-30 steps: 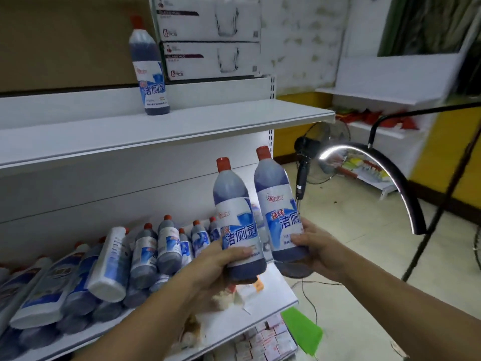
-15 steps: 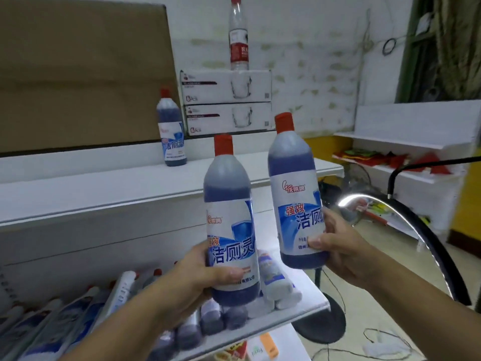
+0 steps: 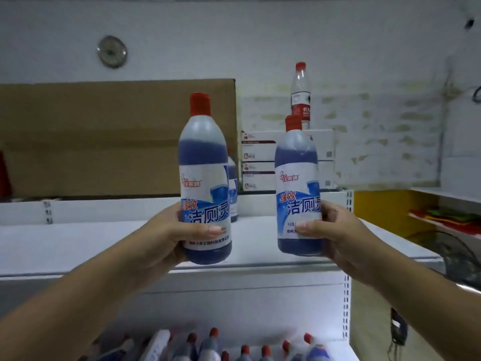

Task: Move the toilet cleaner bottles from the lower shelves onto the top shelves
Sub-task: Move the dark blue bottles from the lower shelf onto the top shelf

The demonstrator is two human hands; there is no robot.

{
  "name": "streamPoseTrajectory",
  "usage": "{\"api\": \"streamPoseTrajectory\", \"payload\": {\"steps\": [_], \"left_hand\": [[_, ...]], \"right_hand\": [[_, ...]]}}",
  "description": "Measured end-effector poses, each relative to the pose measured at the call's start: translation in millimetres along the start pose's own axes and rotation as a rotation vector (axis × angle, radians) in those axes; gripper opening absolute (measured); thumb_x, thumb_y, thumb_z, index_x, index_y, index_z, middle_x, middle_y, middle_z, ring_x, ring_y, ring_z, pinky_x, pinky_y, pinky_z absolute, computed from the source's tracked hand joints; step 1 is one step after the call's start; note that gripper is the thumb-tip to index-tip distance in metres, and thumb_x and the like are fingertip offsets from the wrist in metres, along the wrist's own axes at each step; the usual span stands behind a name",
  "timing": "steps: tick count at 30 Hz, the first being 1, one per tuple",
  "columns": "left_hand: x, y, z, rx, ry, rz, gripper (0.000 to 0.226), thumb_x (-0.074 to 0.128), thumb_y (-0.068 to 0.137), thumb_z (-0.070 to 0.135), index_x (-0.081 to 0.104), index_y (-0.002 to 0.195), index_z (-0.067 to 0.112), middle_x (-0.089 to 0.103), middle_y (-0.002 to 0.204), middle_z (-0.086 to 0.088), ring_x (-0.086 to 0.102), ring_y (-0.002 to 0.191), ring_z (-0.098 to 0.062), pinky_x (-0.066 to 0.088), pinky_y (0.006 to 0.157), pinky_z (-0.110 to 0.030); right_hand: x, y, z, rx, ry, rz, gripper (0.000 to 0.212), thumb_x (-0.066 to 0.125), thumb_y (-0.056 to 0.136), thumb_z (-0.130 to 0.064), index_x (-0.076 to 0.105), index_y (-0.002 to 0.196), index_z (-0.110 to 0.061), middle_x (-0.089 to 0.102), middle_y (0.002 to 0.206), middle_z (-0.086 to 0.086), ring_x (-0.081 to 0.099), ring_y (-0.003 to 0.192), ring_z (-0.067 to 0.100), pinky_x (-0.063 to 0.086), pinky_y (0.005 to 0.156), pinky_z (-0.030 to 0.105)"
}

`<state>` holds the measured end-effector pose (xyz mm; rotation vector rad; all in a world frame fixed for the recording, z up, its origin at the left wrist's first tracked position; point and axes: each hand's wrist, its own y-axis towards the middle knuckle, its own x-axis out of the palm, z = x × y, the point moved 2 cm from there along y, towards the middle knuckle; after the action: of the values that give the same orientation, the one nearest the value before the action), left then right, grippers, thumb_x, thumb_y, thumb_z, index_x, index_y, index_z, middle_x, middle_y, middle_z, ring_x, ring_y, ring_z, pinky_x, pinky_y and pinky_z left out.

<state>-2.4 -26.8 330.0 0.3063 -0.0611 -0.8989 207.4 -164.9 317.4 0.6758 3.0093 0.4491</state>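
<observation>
Head view: the left hand (image 3: 166, 235) and right hand (image 3: 335, 235) each grip an upright, red-capped plastic toilet cleaner bottle, one left (image 3: 204, 183) and one right (image 3: 299, 191), both part-filled with blue liquid, above the white top shelf (image 3: 78, 243). A third bottle (image 3: 233, 188) stands there, beside stacked white cartons (image 3: 260, 162) and brown cardboard (image 3: 104, 136); more bottles (image 3: 234, 350) fill the lower shelf.

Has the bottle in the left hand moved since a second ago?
Yes. The left-hand bottle has risen from the lower shelf level to the top shelf.

White top shelf (image 3: 78, 238) carries one cleaner bottle (image 3: 233, 194) and two stacked white boxes (image 3: 260, 162)
</observation>
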Motion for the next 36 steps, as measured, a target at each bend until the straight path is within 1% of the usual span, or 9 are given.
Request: {"api": "streamPoseTrajectory", "payload": {"steps": [6,9,12,16,19,23,26,30,36], "left_hand": [[-48.5,54.7,-13.5,0.006,-0.017,0.077,0.058,0.074,0.056,0.002,0.059,0.110,0.017,0.072,0.092,-0.006,0.067,0.094,-0.028,0.057,0.068,-0.034],[-73.4,90.7,-25.3,-0.019,0.024,0.098,0.058,0.076,0.056,0.005,0.060,0.111,0.016,0.073,0.098,-0.006,0.067,0.096,-0.028,0.056,0.075,-0.037],[-94.7,129.0,-34.6,-0.021,0.139,0.135,0.059,0.081,0.057,0.007,0.060,0.111,0.017,0.073,0.101,-0.005,0.067,0.097,-0.026,0.055,0.082,-0.039],[-111.9,171.1,-55.7,-0.063,0.178,0.175,0.058,0.083,0.060,0.006,0.058,0.109,0.022,0.070,0.102,-0.002,0.066,0.095,-0.023,0.056,0.076,-0.038],[-120.9,192.3,-74.4,-0.090,0.177,0.175,0.053,0.083,0.061,0.003,0.057,0.103,0.024,0.069,0.102,-0.001,0.065,0.093,-0.020,0.055,0.069,-0.033],[-126.4,212.5,-98.1,-0.084,0.197,0.191,0.060,0.086,0.055,0.000,0.060,0.104,0.022,0.071,0.100,0.000,0.067,0.093,-0.019,0.055,0.079,-0.035],[-126.4,220.6,-109.0,-0.054,0.188,0.226,0.056,0.086,0.055,0.001,0.059,0.098,0.023,0.070,0.096,0.006,0.066,0.088,-0.013,0.054,0.071,-0.026],[-128.0,222.7,-117.0,-0.014,0.197,0.252,0.069,0.088,0.054,0.008,0.054,0.112,0.023,0.067,0.103,0.007,0.065,0.093,-0.012,0.053,0.074,-0.025],[-129.4,212.4,-118.7,0.000,0.341,0.200,0.067,0.084,0.060,0.001,0.053,0.113,0.029,0.064,0.094,0.014,0.064,0.081,-0.004,0.051,0.060,-0.013]], "right_hand": [[21.2,85.9,4.8,-0.039,0.027,0.077,0.068,0.075,0.057,-0.002,0.052,0.120,-0.011,0.066,0.111,0.011,0.064,0.102,0.032,0.055,0.086,0.046],[26.2,136.0,8.5,-0.005,-0.003,0.191,0.057,0.076,0.066,0.005,0.053,0.116,-0.012,0.066,0.107,0.009,0.064,0.097,0.029,0.056,0.078,0.043],[26.2,184.3,16.4,0.113,-0.070,0.310,0.058,0.082,0.065,-0.006,0.053,0.115,-0.011,0.067,0.106,0.010,0.065,0.096,0.029,0.056,0.079,0.043],[25.3,224.5,37.5,0.211,-0.156,0.370,0.063,0.084,0.066,-0.018,0.051,0.120,-0.008,0.065,0.111,0.011,0.064,0.099,0.029,0.054,0.088,0.042],[20.0,238.1,59.3,0.186,-0.191,0.367,0.063,0.083,0.066,-0.012,0.053,0.121,-0.007,0.065,0.111,0.011,0.063,0.101,0.028,0.052,0.092,0.044],[13.3,245.3,77.8,0.161,-0.274,0.314,0.060,0.081,0.066,-0.008,0.053,0.119,-0.012,0.064,0.114,0.008,0.061,0.106,0.029,0.047,0.098,0.051],[13.9,246.0,86.6,0.137,-0.369,0.260,0.059,0.084,0.063,-0.007,0.053,0.112,-0.019,0.066,0.111,0.002,0.063,0.103,0.024,0.051,0.094,0.044],[16.0,245.2,91.6,0.108,-0.443,0.202,0.064,0.086,0.060,-0.007,0.055,0.113,-0.023,0.068,0.103,-0.008,0.064,0.095,0.012,0.050,0.079,0.027],[10.9,238.7,83.9,0.115,-0.539,0.187,0.072,0.084,0.064,-0.009,0.045,0.122,-0.025,0.064,0.110,-0.007,0.063,0.099,0.012,0.052,0.086,0.032]]}}
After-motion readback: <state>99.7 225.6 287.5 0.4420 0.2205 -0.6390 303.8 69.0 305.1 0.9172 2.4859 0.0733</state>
